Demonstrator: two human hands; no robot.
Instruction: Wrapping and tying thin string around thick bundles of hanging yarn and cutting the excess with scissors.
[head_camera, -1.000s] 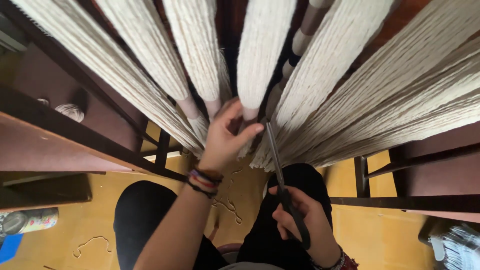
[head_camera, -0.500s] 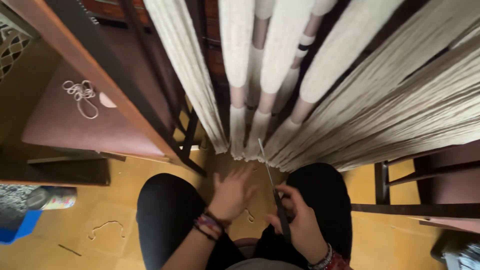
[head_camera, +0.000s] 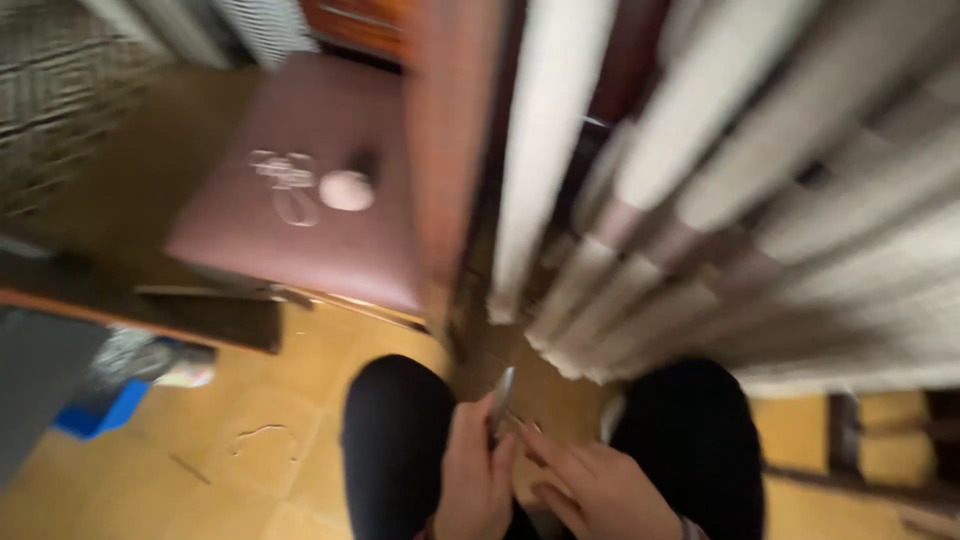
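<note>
Frame heavily motion-blurred; detail is soft throughout.

Far left: a grey slab at the lower edge, with a blue container (head_camera: 98, 412) on the yellow floor (head_camera: 250, 470) beside it and something crumpled and pale just above the blue. A thin scrap of thread (head_camera: 258, 433) lies on the floor nearby.

Left of centre, higher up: a maroon padded seat (head_camera: 300, 240) carrying a loose tangle of pale string (head_camera: 285, 185) and a small whitish round lump (head_camera: 346, 190) just beside it. A dark wooden rail (head_camera: 150, 305) runs under the seat's near edge.

Centre: a reddish-brown wooden upright (head_camera: 445, 150), then hanks of cream yarn (head_camera: 545, 150) hanging down and fanning to the right, some with a darker band near their lower ends.

Bottom centre: the person sits with knees in black trousers (head_camera: 395, 440) apart. Between the knees, the left hand (head_camera: 472, 475) is curled, fingers closed around a slim metal tool (head_camera: 502, 395), seemingly scissors, whose grey tip pokes up just above the fingers. The tool sits low, between the knees, below the yarn ends and apart from them.

Just right: the right hand (head_camera: 600, 490) lies touching the left hand, fingers loosely bent and pointing toward the tool; whether it grips anything, I cannot tell through the blur.

Far right: more dark wooden framing (head_camera: 880, 480) over the yellow floor.
</note>
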